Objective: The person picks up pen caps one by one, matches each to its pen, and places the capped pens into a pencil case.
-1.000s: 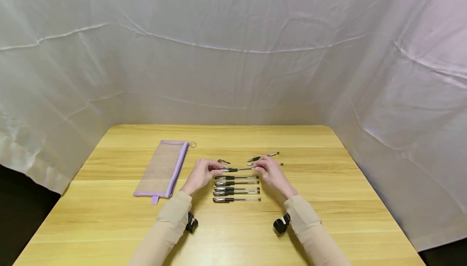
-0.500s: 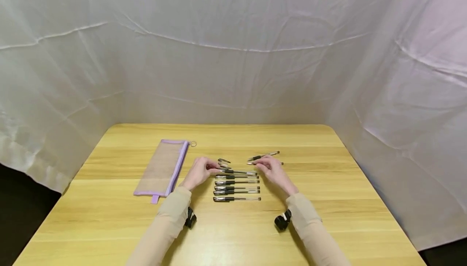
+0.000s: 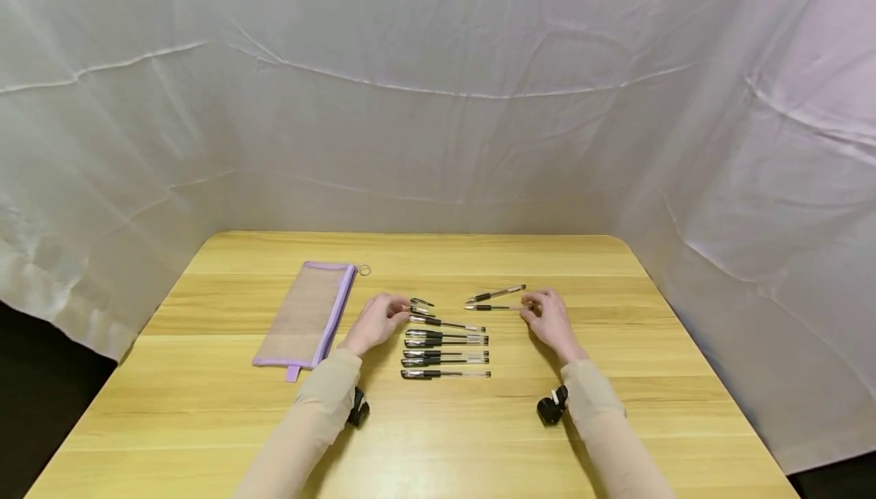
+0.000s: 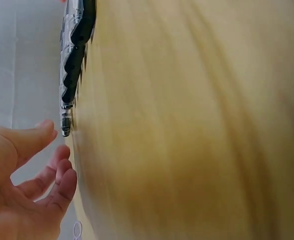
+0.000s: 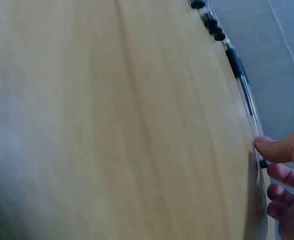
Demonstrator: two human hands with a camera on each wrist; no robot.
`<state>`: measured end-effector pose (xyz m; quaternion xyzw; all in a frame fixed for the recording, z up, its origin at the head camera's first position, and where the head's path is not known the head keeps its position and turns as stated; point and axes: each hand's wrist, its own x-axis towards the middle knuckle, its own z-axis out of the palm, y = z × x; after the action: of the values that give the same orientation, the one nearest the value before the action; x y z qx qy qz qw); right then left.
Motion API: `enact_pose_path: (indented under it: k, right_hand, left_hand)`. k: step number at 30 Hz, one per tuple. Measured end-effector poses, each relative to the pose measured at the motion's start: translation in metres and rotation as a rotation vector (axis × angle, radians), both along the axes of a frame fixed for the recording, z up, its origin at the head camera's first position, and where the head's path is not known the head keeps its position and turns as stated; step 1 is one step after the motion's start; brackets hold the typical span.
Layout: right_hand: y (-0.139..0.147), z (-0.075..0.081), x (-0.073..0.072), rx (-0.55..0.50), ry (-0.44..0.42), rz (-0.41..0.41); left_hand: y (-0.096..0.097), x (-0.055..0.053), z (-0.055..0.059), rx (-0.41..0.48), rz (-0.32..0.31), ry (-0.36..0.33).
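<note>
Since the earlier frames, the topmost pen [image 3: 457,325] of the central row, which was held between both hands a second ago, has been left lying slightly aslant on the worktop [image 3: 438,438]. The right hand [image 3: 553,325] has been shifted toward the worktop's right edge, to the end of an uncapped pen [image 3: 484,307]. The left hand [image 3: 376,322] has been kept beside the two loose caps [image 3: 421,302].

Both forearms are extended from the near edge. The left hand is relaxed around nothing: a gap is seen between its loosely bent fingers and thumb. The uncapped pen's end is flanked by the right thumb and forefinger; whether it is gripped cannot be told.

Another pen [image 3: 486,296] is set slantwise just beyond, toward the far edge. Five capped pens [image 3: 433,373] are lined up nearer the near edge, and a mesh pouch [image 3: 304,316] is laid toward the left edge.
</note>
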<state>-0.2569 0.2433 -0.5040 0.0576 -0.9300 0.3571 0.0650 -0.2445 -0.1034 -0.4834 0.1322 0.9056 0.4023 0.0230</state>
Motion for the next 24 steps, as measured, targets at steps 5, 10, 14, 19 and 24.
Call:
enact_pose_path:
  k: [5,10,14,19,24]
  right_hand:
    - [0.001,0.002,0.000,0.043,-0.024,0.017]
    - [-0.001,0.002,-0.002,0.084,0.005,0.058]
    - [-0.002,0.001,-0.002,0.122,0.031,0.102]
    - [-0.002,0.000,-0.003,0.167,0.046,0.145]
    - [-0.002,0.000,-0.003,0.179,0.049,0.170]
  left_hand:
    - [0.004,0.000,0.000,-0.015,-0.002,0.015]
    - [0.011,-0.002,0.000,-0.054,-0.046,0.059]
    - [0.016,-0.003,-0.001,-0.076,-0.035,0.046]
    - [0.017,-0.003,-0.003,-0.084,0.008,0.060]
    - [0.016,-0.003,-0.003,-0.069,0.036,0.043]
